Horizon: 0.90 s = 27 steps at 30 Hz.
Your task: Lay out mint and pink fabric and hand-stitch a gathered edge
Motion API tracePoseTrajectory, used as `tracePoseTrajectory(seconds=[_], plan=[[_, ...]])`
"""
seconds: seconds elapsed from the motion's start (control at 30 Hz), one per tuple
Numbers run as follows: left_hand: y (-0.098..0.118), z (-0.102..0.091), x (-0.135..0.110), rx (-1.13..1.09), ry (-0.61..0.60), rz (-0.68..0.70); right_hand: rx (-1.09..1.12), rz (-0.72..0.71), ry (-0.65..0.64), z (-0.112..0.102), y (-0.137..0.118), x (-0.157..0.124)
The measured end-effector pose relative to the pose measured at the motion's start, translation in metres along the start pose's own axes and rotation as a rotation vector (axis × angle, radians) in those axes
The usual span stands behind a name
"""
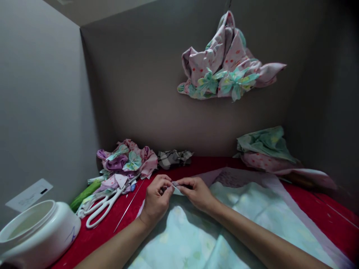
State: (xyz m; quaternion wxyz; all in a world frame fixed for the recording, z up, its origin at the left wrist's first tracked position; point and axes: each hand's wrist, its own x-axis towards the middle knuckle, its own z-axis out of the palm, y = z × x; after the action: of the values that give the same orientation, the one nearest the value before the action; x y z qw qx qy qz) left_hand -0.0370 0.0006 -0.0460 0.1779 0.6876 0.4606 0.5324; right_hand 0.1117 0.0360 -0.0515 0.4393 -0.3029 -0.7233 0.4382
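Observation:
My left hand (155,198) and my right hand (196,192) meet above the table, their fingertips pinching a small fold of pale fabric (177,189) between them. Under my forearms spreads a large pale green printed cloth (179,239) edged in pinkish fabric. White-handled scissors (103,206) lie to the left of my left hand, and a long thin needle (129,205) lies closer to it. Just beyond my hands is a heap of pink and lilac fabric bows (126,160).
The red tabletop (92,239) meets grey walls at the back. A white lidless jar (36,231) stands at the front left, near a green roll (85,195). A checked fabric bundle (174,158) and a green-and-pink fabric pile (265,144) sit at the back. A bow-trimmed pink cloth (227,63) hangs above.

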Motion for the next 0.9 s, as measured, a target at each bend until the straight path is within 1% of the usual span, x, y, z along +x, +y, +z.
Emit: tracePoseTrajectory(seconds=[0.43, 0.67, 0.77, 0.9], plan=[[0.003, 0.001, 0.003, -0.056, 0.033, -0.078, 0.036, -0.049, 0.010, 0.007, -0.005, -0.004], [0.001, 0.002, 0.003, -0.066, 0.060, -0.131, -0.013, -0.055, -0.019, 0.007, -0.007, -0.006], [0.002, 0.003, 0.002, -0.060, 0.065, -0.146, -0.062, -0.056, 0.013, 0.009, -0.005, -0.006], [0.003, 0.003, 0.002, -0.035, 0.059, -0.144, -0.126, -0.060, 0.097, 0.011, -0.003, -0.006]])
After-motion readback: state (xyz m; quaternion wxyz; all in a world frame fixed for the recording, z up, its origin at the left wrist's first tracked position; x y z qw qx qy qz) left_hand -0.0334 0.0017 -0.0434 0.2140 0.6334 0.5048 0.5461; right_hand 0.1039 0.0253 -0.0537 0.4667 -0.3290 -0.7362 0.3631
